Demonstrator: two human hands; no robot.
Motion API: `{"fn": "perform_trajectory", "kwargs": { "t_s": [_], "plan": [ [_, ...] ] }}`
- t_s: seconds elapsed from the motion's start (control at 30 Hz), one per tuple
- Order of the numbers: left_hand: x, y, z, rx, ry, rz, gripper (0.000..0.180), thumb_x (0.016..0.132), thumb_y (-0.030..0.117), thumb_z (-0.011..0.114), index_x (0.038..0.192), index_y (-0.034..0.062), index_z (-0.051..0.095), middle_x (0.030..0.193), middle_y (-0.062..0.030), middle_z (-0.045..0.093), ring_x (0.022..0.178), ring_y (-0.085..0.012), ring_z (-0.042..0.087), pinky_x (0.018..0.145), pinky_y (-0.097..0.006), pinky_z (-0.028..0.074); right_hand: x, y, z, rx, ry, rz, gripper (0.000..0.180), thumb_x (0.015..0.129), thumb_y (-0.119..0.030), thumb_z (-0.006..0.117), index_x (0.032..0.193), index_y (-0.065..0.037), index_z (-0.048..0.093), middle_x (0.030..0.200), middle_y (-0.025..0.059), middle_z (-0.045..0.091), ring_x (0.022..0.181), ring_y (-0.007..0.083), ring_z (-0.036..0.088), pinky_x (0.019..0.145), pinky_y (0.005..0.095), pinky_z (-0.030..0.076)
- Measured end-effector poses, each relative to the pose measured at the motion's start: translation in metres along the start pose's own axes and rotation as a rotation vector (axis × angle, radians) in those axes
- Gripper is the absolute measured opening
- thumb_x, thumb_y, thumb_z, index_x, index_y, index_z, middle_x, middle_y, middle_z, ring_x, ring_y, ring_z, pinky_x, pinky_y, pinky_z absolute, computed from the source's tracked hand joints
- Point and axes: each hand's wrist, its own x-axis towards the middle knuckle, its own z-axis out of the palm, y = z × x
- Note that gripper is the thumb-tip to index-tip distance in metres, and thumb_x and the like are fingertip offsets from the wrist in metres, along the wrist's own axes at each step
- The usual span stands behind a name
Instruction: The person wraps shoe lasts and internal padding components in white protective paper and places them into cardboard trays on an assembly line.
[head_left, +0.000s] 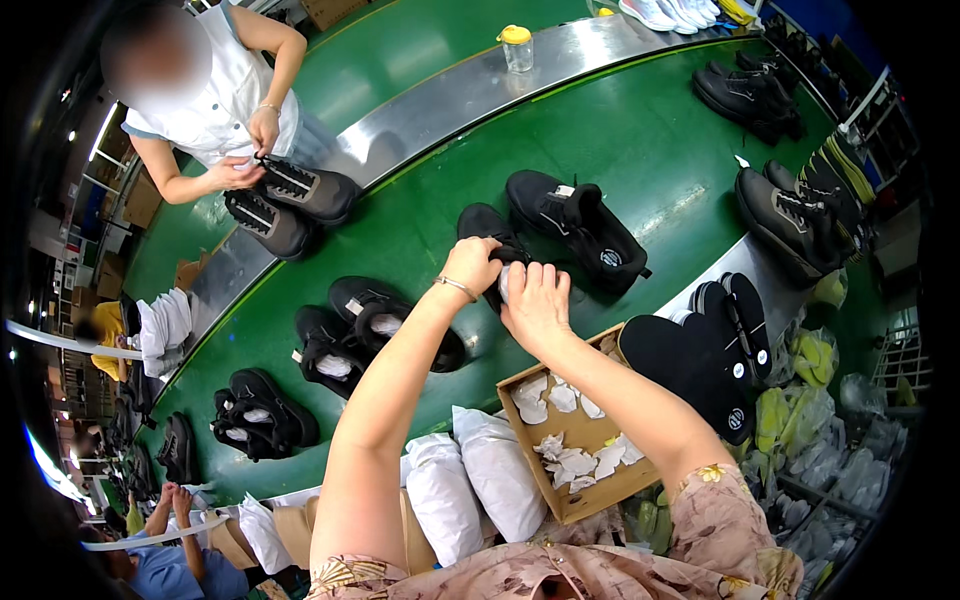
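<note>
You have both hands on one black shoe [478, 222], about halfway between the far edge and the near edge of the green tabletop [425, 215]. Your left hand [468, 268] has its fingers close together, bent onto the edge of the shoe's mouth, and they seem to hold it. Your right hand [536, 305] is at the heel end, with its fingers side by side and bent. You can't tell if they grip, because the hand hides what is under it. A white wad [504, 284] shows between your hands, at the mouth of the shoe.

This shoe looks partway done. The other black shoe [575, 228] lies just to its right, and no white shows in its mouth, so it seems left to do. On the left, nearer the near edge, a black pair [322, 350] has white wads in both mouths, so that part looks done. Another dark pair [270, 412], farther left, has white inside too. By the near edge, a cardboard box [607, 500] holds torn white bits [568, 460].
</note>
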Motion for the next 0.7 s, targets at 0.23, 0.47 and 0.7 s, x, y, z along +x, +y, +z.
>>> {"fn": "perform_trajectory", "kwargs": {
  "t_s": [0.23,0.47,0.7],
  "plan": [
    [-0.005,0.012,0.005,0.249,-0.084,0.201,0.012,0.067,0.006,0.057,0.076,0.0003,0.061,0.074,-0.0182,0.06,0.073,-0.0343,0.061,0.068,-0.041,0.05,-0.012,-0.01,0.02,0.016,-0.358,0.124,0.025,0.081,-0.004,0.047,0.103,0.008,0.044,0.083,0.0246,0.055,0.072,0.0351,0.063,0.062,0.0402,0.054],
    [-0.009,0.006,-0.003,0.216,-0.061,0.122,0.023,0.067,0.003,0.053,0.088,0.0014,0.063,0.079,-0.0184,0.059,0.079,-0.036,0.059,0.073,-0.043,0.049,0.017,-0.004,0.062,0.198,-0.455,0.095,0.016,0.083,-0.005,0.046,0.094,0.007,0.049,0.082,0.0238,0.057,0.075,0.0347,0.063,0.067,0.0389,0.054],
    [-0.03,0.004,-0.008,0.061,0.026,-0.176,0.055,0.071,0.024,0.067,0.12,0.005,0.051,0.104,-0.0198,0.056,0.094,-0.0349,0.056,0.079,-0.041,0.048,-0.015,0.007,0.028,0.395,-0.215,0.229,0.012,0.08,-0.005,0.054,0.091,-0.001,0.051,0.081,0.0184,0.058,0.077,0.0383,0.06,0.065,0.0452,0.049]
  ]
}}
